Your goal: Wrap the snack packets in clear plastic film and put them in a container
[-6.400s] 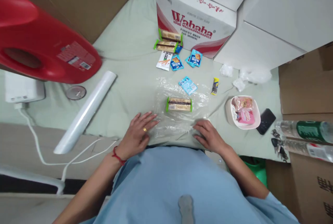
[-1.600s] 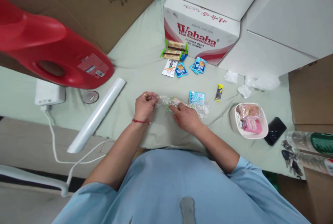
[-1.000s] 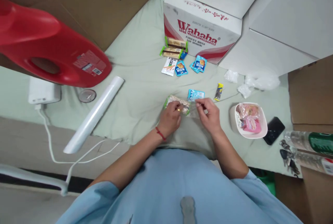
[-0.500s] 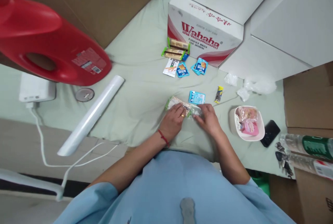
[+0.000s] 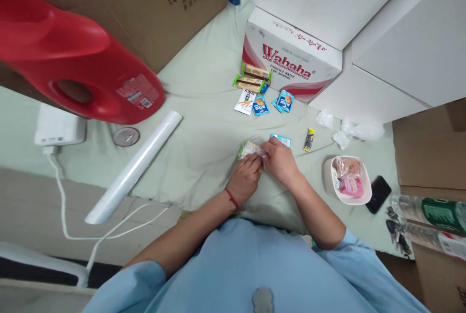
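Snack bar (image 5: 247, 149) mostly wrapped in clear film (image 5: 261, 152); right end apparently unfinished.
Bar lies on the cloth (image 5: 204, 157); left hand (image 5: 246, 180), fingers together, holds it down; right hand (image 5: 281, 160) pinches film at its end. Two similar bars (image 5: 249, 83) by the carton (image 5: 287, 80) appear without added film.

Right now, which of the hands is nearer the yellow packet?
Right. The right hand is left of the yellow packet and closer to the body, apart from it; the left hand is farther left, at the wrapped bar.

Pale-green cloth (image 5: 204, 133), on it: | white roll (image 5: 134, 167) | white tub (image 5: 329, 184) | black phone (image 5: 379, 194) | yellow-ended bar (image 5: 308, 140) | blue sachets (image 5: 285, 101) | Wahaha carton (image 5: 291, 63)
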Available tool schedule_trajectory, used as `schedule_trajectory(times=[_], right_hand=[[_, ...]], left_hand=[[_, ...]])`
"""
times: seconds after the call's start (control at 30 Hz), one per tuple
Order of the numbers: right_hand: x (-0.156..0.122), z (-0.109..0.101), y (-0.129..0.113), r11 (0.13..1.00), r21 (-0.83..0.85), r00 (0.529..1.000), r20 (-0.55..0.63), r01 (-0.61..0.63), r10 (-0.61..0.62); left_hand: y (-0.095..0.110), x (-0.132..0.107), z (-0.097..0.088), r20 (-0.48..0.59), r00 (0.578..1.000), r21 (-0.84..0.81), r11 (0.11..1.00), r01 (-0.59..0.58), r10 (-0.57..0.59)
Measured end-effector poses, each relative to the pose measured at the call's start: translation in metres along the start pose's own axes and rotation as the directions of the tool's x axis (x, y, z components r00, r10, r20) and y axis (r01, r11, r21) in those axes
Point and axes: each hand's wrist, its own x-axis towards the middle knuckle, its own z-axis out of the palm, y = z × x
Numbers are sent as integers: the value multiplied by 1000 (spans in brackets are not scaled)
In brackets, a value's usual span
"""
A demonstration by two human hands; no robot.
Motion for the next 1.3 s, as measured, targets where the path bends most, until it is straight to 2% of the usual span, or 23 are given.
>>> schedule_trajectory(times=[0.13,0.23,0.3,0.33,0.4,0.47,0.5,0.53,0.67,0.73,0.83,0.9,1.0,1.13,1.3], right_hand=[[27,28,-9,985,165,999,4,42,-43],[29,40,2,954,286,995,-52,93,-81],[26,45,9,932,333,988,-112,142,-110],[24,47,11,923,348,983,-138,162,-120],[20,50,13,910,371,977,-169,186,-131],[19,52,14,897,400,975,-184,190,-124],[18,52,14,889,419,975,-188,186,-116],[19,52,15,880,440,976,-191,181,-106],[21,48,16,858,493,980,-194,140,-49],[20,46,12,885,446,983,-170,135,-64],[11,46,-2,955,257,988,-80,146,-130],[2,45,-12,982,92,987,-26,163,-161],[-13,44,-18,973,-86,977,14,213,-213],[-18,44,-7,958,-131,967,11,253,-254],[-1,46,7,969,-112,973,-40,221,-226]], left_hand=[[-2,-6,-6,-37,998,-120,991,-60,56],[-3,-17,-18,-105,985,-213,964,-159,139],[-3,-26,-26,-171,974,-210,961,-181,146],[-4,-29,-30,-198,975,-183,973,-141,104],[-7,-33,-35,-238,968,-91,994,62,-82],[-12,-31,-38,-253,927,10,958,288,-276],[-15,-28,-37,-234,915,57,935,351,-330],[-17,-25,-36,-198,915,97,922,374,-350],[-20,-11,-28,-14,941,191,923,333,-337],[-19,-7,-24,24,948,193,932,307,-317],[-19,-5,-21,39,958,131,952,277,-284],[-21,-6,-23,38,956,39,956,289,-291],[-24,-13,-32,34,943,-127,935,331,-330],[-25,-26,-47,8,905,-233,880,414,-424],[-17,-28,-59,48,884,-262,848,461,-465]])
